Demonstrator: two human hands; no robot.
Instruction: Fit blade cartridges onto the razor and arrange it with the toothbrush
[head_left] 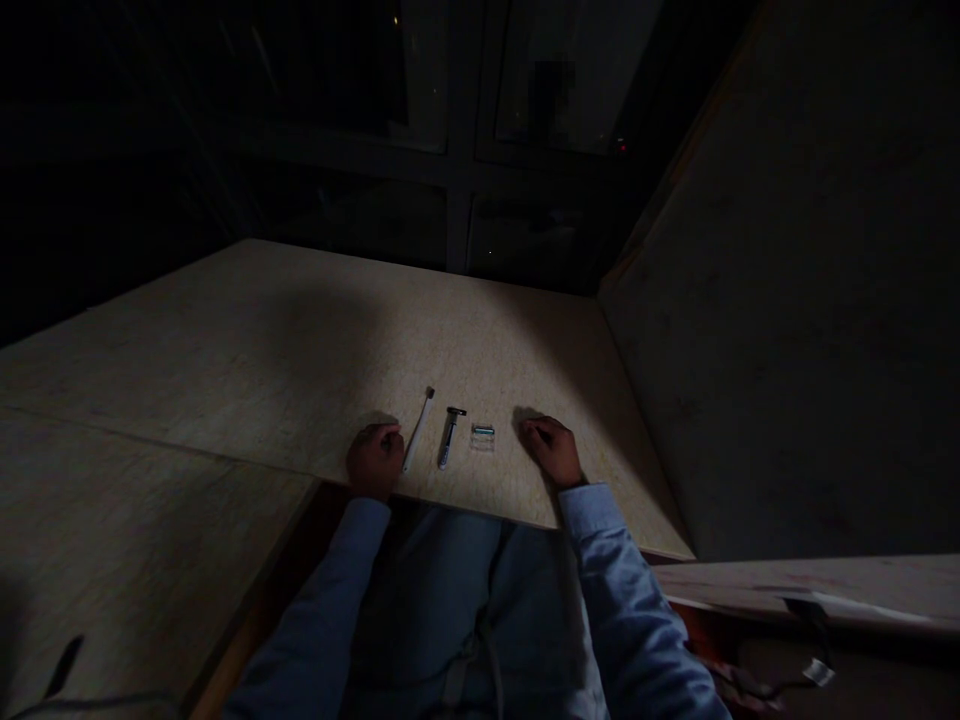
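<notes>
My left hand (375, 460) rests on the tabletop by its front edge, fingers curled into a loose fist with nothing seen in it. Just to its right lies a toothbrush (418, 434) with a pale handle and dark bristle head pointing away from me. Beside that is a razor (448, 440), its dark head at the far end. A small clear case (482, 445) with a teal-and-dark piece inside, perhaps a blade cartridge, sits right of the razor. My right hand (553, 450), also curled closed and seemingly holding nothing, rests farther right, apart from the case.
The pale speckled table (450, 330) extends to dark window frames (457, 200) at the back. A grey panel (795, 300) stands along the right side. At the lower right hangs a dark cable (780, 688) with a white tag. The room is dim.
</notes>
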